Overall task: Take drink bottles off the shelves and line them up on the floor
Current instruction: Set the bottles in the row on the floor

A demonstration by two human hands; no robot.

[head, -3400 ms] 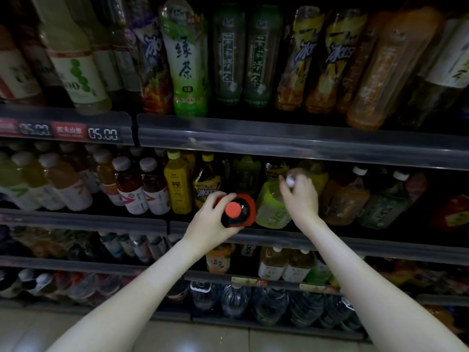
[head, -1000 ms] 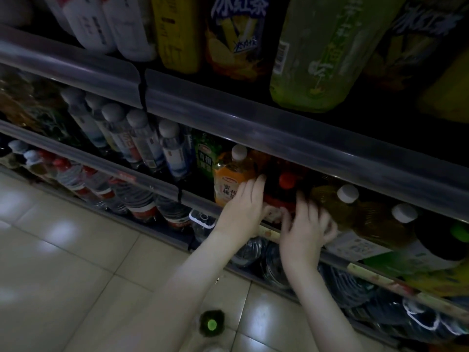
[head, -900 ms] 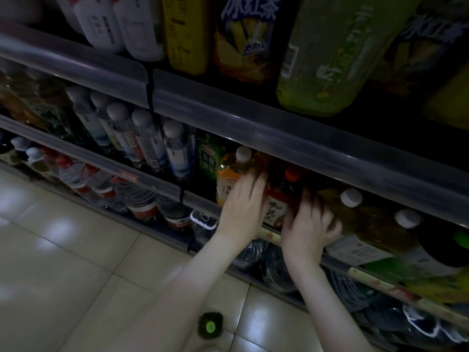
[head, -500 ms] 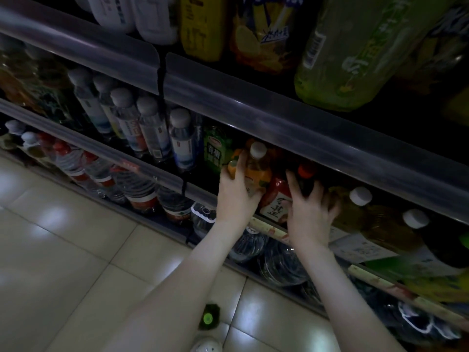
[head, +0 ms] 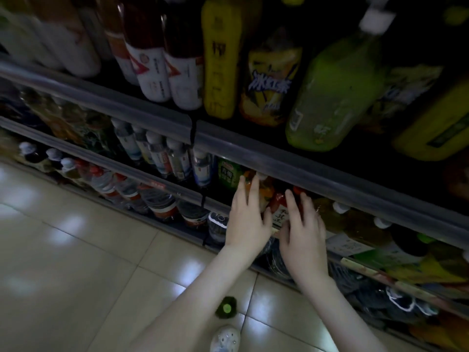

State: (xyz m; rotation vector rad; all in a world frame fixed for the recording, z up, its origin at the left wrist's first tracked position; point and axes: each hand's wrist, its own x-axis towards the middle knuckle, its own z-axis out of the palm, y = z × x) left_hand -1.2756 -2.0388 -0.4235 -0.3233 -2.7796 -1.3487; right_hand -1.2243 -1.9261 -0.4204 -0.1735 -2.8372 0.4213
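Left hand (head: pixel 247 221) wraps the orange juice bottle (head: pixel 265 190). Right hand (head: pixel 302 231) grips the red-labelled bottle (head: pixel 279 212) beside it. Both bottles sit on the lower shelf (head: pixel 121 170), unmoved since 0.5 s ago. Green-capped bottle (head: pixel 225 307) stands on the floor.

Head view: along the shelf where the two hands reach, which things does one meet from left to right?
Clear water bottles → green-labelled bottle → left hand, holding the orange bottle → red-labelled bottle → right hand → amber bottles with white caps → dark bottle with green cap.
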